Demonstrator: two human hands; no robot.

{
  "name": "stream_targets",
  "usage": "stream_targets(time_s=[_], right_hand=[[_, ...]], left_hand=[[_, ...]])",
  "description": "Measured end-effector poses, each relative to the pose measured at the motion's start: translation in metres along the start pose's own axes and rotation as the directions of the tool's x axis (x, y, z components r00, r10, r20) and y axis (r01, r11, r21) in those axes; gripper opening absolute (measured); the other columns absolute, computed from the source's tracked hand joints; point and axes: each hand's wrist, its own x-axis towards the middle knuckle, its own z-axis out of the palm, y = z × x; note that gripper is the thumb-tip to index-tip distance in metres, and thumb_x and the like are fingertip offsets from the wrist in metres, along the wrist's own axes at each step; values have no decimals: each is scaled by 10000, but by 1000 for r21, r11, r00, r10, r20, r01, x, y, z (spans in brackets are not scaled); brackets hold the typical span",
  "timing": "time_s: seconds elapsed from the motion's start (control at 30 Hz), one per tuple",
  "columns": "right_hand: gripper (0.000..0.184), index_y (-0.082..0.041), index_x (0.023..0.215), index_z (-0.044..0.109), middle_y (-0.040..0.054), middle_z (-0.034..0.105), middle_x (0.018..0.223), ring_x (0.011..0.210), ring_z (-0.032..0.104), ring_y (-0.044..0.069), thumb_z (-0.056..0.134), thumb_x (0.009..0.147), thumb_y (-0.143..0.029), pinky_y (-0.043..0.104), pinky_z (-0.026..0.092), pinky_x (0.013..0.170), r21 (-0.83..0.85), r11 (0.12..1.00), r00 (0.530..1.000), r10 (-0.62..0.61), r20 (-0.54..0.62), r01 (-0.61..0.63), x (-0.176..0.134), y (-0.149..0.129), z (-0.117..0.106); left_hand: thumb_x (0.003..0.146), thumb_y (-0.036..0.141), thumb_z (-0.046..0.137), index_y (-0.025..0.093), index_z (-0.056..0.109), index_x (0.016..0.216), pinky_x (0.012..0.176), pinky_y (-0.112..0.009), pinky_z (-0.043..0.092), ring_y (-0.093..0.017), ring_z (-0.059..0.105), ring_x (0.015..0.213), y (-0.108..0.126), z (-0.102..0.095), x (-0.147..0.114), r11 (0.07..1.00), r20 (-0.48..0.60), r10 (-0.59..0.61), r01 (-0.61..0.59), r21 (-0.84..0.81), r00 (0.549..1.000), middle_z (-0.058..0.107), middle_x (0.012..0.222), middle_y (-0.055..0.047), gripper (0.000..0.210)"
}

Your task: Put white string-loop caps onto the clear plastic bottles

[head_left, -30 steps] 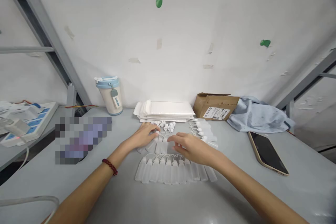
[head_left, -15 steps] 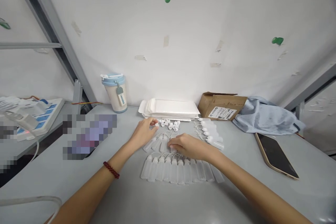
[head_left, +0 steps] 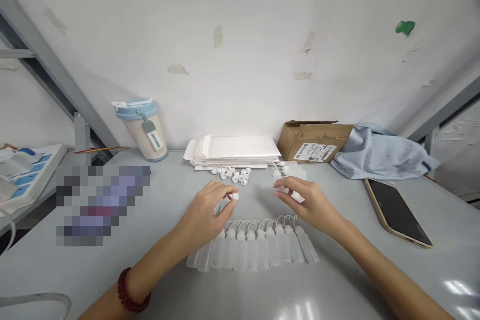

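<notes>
My left hand (head_left: 205,212) is closed in a pinch on a small white cap (head_left: 235,196), above the near row. Part of a translucent bottle shows behind its fingers. My right hand (head_left: 309,202) hovers at the right with thumb and forefinger apart, beside a group of translucent squeeze bottles (head_left: 296,171) that it partly hides. Nearest me, several translucent bottles (head_left: 251,252) lie side by side, thin white tubes curving from their necks. Beyond my left hand, loose white caps (head_left: 235,178) are scattered.
White padded envelopes (head_left: 240,147) are stacked by the wall, beside an open cardboard box (head_left: 315,142) and a blue cloth (head_left: 382,155). A phone (head_left: 397,212) lies right. A lidded cup (head_left: 144,132) and a power strip (head_left: 32,175) are left.
My right hand has moved right from the middle bottles to the right-hand group, and its fingers have parted. My left hand has come nearer with a cap. The view has shifted.
</notes>
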Motion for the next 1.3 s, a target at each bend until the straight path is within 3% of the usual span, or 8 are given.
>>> stream_targets(time_s=[0.1, 0.23, 0.43, 0.77, 0.9, 1.0, 1.13, 1.3], right_hand=[[98, -210, 926, 555, 39, 611, 839, 678, 536, 137, 476, 888, -255, 207, 396, 500, 110, 994, 1000, 3, 16, -5, -2, -4, 4], [122, -203, 916, 527, 32, 590, 847, 668, 515, 126, 421, 888, -148, 241, 411, 592, 144, 985, 988, -113, 109, 97, -6, -19, 11], [165, -186, 909, 516, 36, 549, 843, 673, 480, 120, 377, 893, -100, 241, 389, 607, 207, 968, 959, -187, 214, 143, -12, -36, 15], [222, -182, 921, 565, 45, 544, 873, 714, 493, 131, 401, 843, -52, 257, 406, 652, 196, 965, 938, -226, 263, 177, -13, -36, 11], [182, -189, 905, 553, 20, 563, 856, 756, 509, 126, 405, 875, -88, 247, 402, 679, 334, 938, 944, -184, 274, 86, -12, -39, 7], [128, -203, 898, 529, -1, 548, 801, 716, 487, 119, 405, 914, -176, 244, 388, 656, 402, 915, 954, -79, 289, -46, -12, -40, 7], [118, -214, 925, 464, 3, 567, 806, 693, 466, 121, 420, 930, -324, 246, 356, 614, 515, 831, 950, 52, 307, -211, -12, -39, 12], [201, -221, 944, 383, -11, 574, 735, 576, 389, 93, 438, 915, -413, 231, 313, 544, 738, 580, 922, 62, 382, -345, -11, -34, 20]], left_hand=[[868, 262, 462, 201, 612, 999, 632, -252, 455, -180, 532, 844, 5, 5, -2, 996, 51, -36, 40, -77, 998, 622, 857, -38, 208], [873, 320, 466, 216, 628, 1021, 497, -210, 405, -170, 538, 797, 11, 6, -3, 974, 102, -143, 158, -160, 985, 616, 869, -38, 242], [879, 336, 472, 245, 623, 1041, 649, -244, 436, -149, 544, 795, 16, 5, -5, 941, 137, -167, 199, -274, 976, 617, 907, -7, 239], [877, 309, 465, 205, 641, 882, 669, -260, 406, -156, 523, 767, 16, 8, -6, 945, 194, -113, 166, -281, 974, 615, 824, -12, 205], [892, 310, 439, 202, 659, 856, 648, -246, 399, -145, 513, 734, 19, 3, -4, 916, 295, -99, 202, -345, 950, 609, 777, -5, 248], [893, 308, 446, 205, 674, 887, 649, -240, 406, -141, 524, 732, 20, 2, -4, 892, 320, -73, 205, -404, 945, 619, 779, -6, 250], [885, 291, 469, 209, 671, 932, 688, -264, 419, -159, 541, 773, 21, 7, -7, 938, 213, -54, 123, -325, 976, 620, 808, -25, 224], [886, 239, 453, 203, 669, 1001, 695, -284, 419, -166, 518, 772, 22, 10, -11, 976, 68, 89, -73, -204, 994, 578, 805, -46, 247]])
